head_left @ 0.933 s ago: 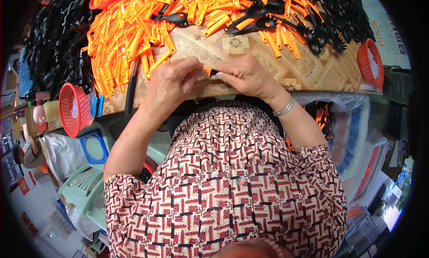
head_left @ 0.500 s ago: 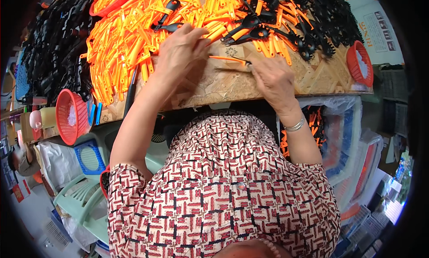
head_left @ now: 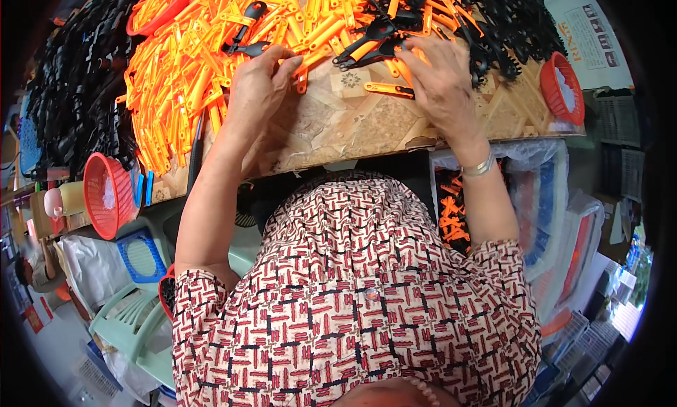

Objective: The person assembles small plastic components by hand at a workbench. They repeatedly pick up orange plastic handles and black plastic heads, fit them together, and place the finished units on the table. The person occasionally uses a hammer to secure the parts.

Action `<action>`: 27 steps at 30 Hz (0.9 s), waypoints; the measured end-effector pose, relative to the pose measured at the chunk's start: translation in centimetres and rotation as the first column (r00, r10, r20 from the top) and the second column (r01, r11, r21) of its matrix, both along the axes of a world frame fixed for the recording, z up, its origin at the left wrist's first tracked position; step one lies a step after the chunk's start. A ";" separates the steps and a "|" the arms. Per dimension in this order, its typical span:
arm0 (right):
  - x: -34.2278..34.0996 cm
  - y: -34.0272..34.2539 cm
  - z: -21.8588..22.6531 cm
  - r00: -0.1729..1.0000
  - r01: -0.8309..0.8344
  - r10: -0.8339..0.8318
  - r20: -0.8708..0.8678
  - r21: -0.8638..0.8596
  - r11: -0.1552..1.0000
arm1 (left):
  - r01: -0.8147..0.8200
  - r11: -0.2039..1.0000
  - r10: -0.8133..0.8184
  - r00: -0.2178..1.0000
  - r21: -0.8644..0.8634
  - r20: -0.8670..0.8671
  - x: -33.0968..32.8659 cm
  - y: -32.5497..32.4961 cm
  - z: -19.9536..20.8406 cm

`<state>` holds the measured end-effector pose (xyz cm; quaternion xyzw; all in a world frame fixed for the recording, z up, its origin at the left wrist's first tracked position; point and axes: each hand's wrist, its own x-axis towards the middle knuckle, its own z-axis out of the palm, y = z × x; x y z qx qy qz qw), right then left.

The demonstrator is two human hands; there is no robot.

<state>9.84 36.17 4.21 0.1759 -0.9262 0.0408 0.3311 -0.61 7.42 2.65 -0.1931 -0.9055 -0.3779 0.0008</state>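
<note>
My left hand (head_left: 259,89) is over the right edge of a heap of orange plastic handles (head_left: 180,89), its fingers curled and thumb and forefinger close together. Whether it grips the orange piece at its fingertips is unclear. A black spoon-shaped head (head_left: 254,10) lies above that hand. On the right, my right hand (head_left: 446,86) is spread with bent fingers over orange handles and black spoon heads (head_left: 377,30). An orange handle with a black end (head_left: 386,89) lies on the patterned tabletop (head_left: 331,125), its end beside my right thumb.
Black utensil heads are piled at the far left (head_left: 84,75) and far right (head_left: 511,26). Red baskets stand at the table's left corner (head_left: 106,195) and right corner (head_left: 575,100). Below the right edge, a plastic-lined container (head_left: 525,195) holds orange and black pieces.
The orange piece that was between my hands now lies on the table beside my right thumb. My right hand has moved up toward the black heads; my left has shifted slightly left and down.
</note>
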 end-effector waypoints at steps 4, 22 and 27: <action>-5.1 -1.0 0.6 0.990 -0.111 0.126 -0.057 0.216 0.970 | 0.130 0.991 -0.137 0.949 -0.043 -0.282 -0.5 -1.4 0.2; -5.0 -0.7 0.7 0.947 -0.278 0.277 -0.163 0.015 0.961 | 0.212 0.893 -0.374 0.839 -0.397 -0.394 -1.1 0.4 1.0; -2.9 -2.1 -0.1 0.967 -0.204 0.150 -0.204 -0.276 0.939 | 0.210 0.940 -0.320 0.822 -0.270 -0.472 -0.8 0.3 0.3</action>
